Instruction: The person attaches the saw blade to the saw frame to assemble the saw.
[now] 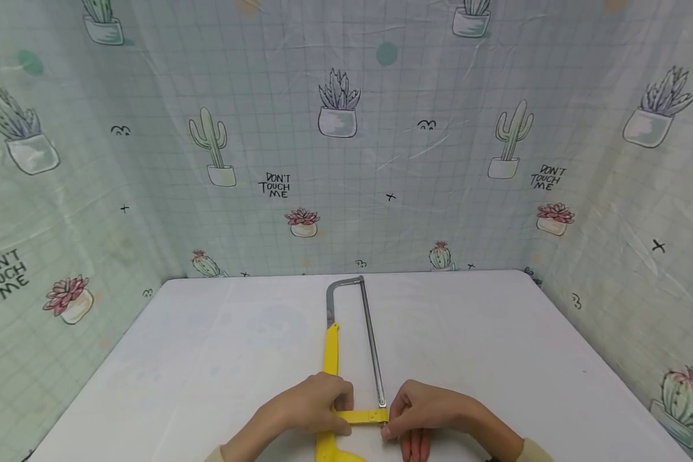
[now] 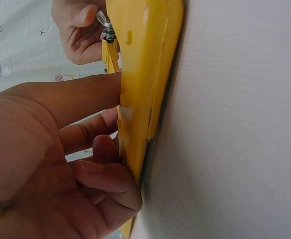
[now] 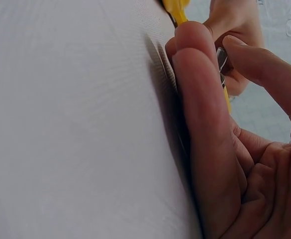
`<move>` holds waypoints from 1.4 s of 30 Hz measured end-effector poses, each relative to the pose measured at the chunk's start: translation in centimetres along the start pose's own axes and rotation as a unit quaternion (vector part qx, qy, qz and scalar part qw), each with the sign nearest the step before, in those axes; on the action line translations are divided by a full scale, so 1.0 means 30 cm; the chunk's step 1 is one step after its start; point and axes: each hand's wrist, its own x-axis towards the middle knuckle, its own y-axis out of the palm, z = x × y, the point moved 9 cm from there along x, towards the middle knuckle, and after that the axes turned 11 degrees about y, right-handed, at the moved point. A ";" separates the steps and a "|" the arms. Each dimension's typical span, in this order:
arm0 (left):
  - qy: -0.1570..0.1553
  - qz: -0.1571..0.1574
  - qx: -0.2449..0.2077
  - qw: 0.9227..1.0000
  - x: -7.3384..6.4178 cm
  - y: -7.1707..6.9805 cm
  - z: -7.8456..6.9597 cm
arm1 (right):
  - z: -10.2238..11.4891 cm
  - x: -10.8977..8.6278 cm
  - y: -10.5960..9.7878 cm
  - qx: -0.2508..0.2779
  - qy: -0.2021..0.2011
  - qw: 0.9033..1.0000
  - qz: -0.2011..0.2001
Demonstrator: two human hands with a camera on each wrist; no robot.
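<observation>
A hacksaw [image 1: 331,350] with a yellow body and a grey curved front lies on the white table, its handle running out of the bottom of the head view. Its blade [image 1: 372,333] runs along the right side. My left hand [image 1: 317,403] grips the yellow frame near the handle, fingers curled around it. At the blade's near end, my right hand [image 1: 424,407] pinches the wing nut [image 2: 103,19] between thumb and fingers. Metal of this wing nut [image 3: 222,57] also shows by the right thumb in the right wrist view. A threaded screw [image 2: 110,34] sits beneath it.
The white table [image 1: 237,346] spreads out on both sides of the saw. Behind and beside it hangs a pale curtain [image 1: 381,160] printed with cactus drawings.
</observation>
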 end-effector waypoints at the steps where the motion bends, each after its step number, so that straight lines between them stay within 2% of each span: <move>1: 0.000 0.000 -0.001 1.000 0.000 0.000 -0.001 | 0.000 0.000 0.000 0.001 -0.001 1.000 0.002; 8: -0.010 -0.003 -0.017 1.000 -0.002 0.002 -0.002 | 0.002 -0.003 0.003 0.004 -0.007 1.000 0.024; 17: -0.010 -0.003 -0.019 1.000 -0.005 0.008 0.000 | -0.007 0.000 0.001 0.006 -0.002 0.999 0.039; 26: -0.014 -0.004 -0.011 1.000 -0.002 0.010 0.002 | -0.007 -0.002 0.004 0.014 -0.014 0.998 0.060; 42: -0.020 -0.007 -0.013 1.000 -0.003 0.009 0.002 | -0.006 0.004 0.005 0.012 -0.014 0.998 0.054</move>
